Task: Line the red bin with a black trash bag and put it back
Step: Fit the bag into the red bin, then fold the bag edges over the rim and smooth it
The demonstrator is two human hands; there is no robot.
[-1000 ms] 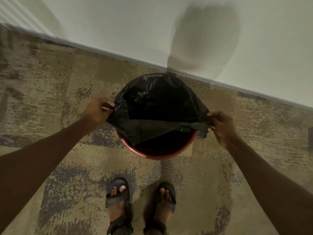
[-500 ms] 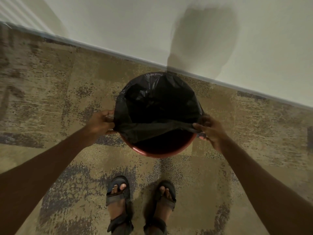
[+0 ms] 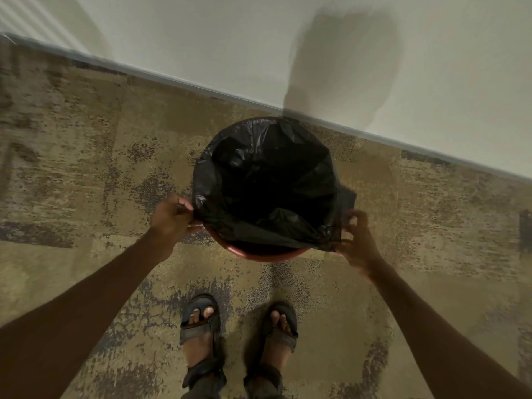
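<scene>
Standing closest to the camera are two sandalled feet [image 3: 236,341] on the patterned carpet [image 3: 86,168], planted just short of the red bin [image 3: 259,252] so both arms can reach its mouth evenly. Only the near arc of the bin's rim shows bare; everywhere else the black trash bag [image 3: 267,180] is already draped over it, which suggests the last stretch of lining is the step in hand. The left hand [image 3: 169,218] has its fingers pinched shut on the bag's edge at the left side of the rim, pulling it outward and taut. The right hand [image 3: 355,240] holds the bunched bag edge at the right side; its fingers look curled around the plastic, though blur makes the exact grip hard to read. Holding opposite sides keeps the mouth wide so the near hem can be drawn down over the exposed red lip. Farther off, the bin stands on the carpet just beside the skirting of a pale wall [image 3: 201,38], its shadow falling on the paint.
</scene>
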